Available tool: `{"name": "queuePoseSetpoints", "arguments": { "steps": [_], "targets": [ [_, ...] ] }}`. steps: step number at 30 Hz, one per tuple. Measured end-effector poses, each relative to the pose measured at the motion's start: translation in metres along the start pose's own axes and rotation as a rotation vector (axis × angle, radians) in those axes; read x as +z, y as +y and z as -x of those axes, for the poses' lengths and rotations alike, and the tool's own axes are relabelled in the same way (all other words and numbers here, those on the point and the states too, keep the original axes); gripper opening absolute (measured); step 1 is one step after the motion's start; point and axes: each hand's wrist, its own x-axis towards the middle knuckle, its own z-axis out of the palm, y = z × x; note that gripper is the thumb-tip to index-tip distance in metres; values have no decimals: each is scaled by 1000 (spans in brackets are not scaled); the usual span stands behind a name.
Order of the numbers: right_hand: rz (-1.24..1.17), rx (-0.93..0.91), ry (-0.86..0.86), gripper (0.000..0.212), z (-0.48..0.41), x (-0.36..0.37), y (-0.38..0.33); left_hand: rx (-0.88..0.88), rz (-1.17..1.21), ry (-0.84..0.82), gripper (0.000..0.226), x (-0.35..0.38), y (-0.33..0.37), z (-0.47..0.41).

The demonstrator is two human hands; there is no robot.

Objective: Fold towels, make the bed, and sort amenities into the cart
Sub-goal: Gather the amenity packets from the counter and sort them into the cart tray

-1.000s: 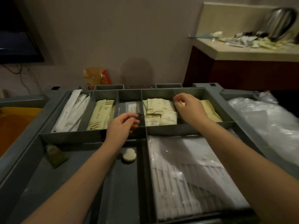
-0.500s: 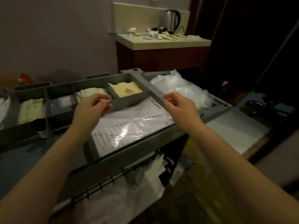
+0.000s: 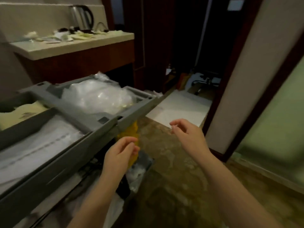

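The grey housekeeping cart [image 3: 105,129] fills the left half of the view. Its top tray holds clear plastic bags [image 3: 97,94], a wrapped white pack [image 3: 32,145] and pale yellow amenity packets [image 3: 24,112]. My left hand [image 3: 121,153] hovers off the cart's right corner, fingers loosely curled with nothing in them, in front of a yellow cloth [image 3: 130,134] that hangs under the tray. Further right, my right hand [image 3: 187,134] floats over the floor, fingers apart and empty. More loose amenity packets [image 3: 65,36] lie scattered on the counter [image 3: 72,45] behind the cart.
A steel kettle [image 3: 81,17] stands on the counter at back left. A white flat panel [image 3: 179,107] lies on the floor beyond the cart. A dark doorway with a chair [image 3: 204,79] opens ahead, and a wall corner [image 3: 243,79] and frosted glass door [image 3: 276,122] are at right.
My view has swung right, away from the tray compartments toward the doorway. Both hands have left the tray and now hang past the cart's right corner, empty.
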Motion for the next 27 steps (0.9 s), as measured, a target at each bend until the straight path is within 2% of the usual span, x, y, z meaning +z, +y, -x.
{"name": "queuePoseSetpoints", "arguments": {
  "steps": [4, 8, 18, 23, 27],
  "targets": [
    [-19, 98, 42, 13, -45, -54, 63, -18, 13, 7, 19, 80, 7, -57],
    [-6, 150, 15, 13, -100, -91, 104, -72, 4, 25, 18, 135, 5, -100],
    [28, 78, -74, 18, -267, -107, 137, -210, -49, 68, 16, 211, -12, -246],
    [110, 21, -81, 20, -389, -107, 156, -147, -42, 23, 14, 276, -12, -367],
    [159, 34, 6, 18, -494, -134, 159, -15, -14, -34, 16, 328, 56, -486]
  ]
}}
